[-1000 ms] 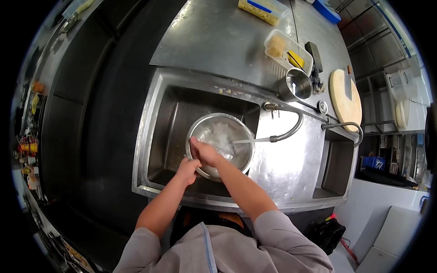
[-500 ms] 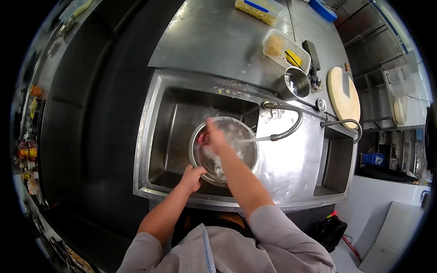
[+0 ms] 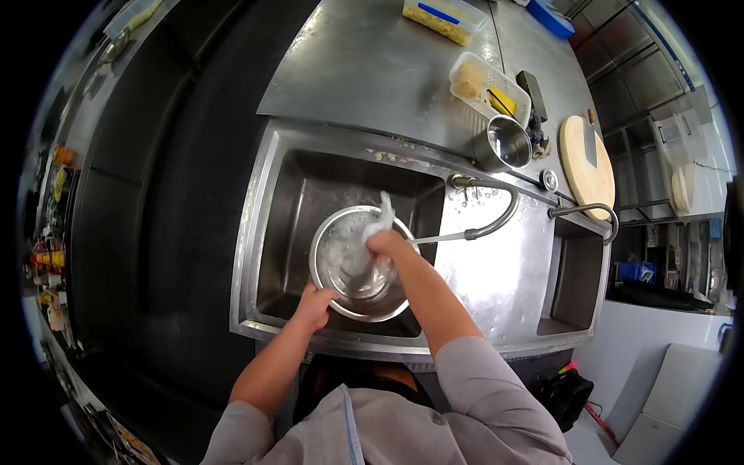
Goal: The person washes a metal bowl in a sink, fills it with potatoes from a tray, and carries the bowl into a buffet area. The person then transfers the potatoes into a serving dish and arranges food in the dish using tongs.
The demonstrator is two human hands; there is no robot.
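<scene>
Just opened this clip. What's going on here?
A person stands at a metal sink with a round metal bowl in it. The left hand holds the bowl's rim on the near left side. The right hand is over the bowl, in a blur of white; whether it grips anything is unclear. Water runs from the curved tap toward the bowl.

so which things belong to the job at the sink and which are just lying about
In use, it seems: steel bowl, running tap, larger sink basin

Apparently lying about: steel pot, white plastic basket, chopping board, knife, clear food container
</scene>
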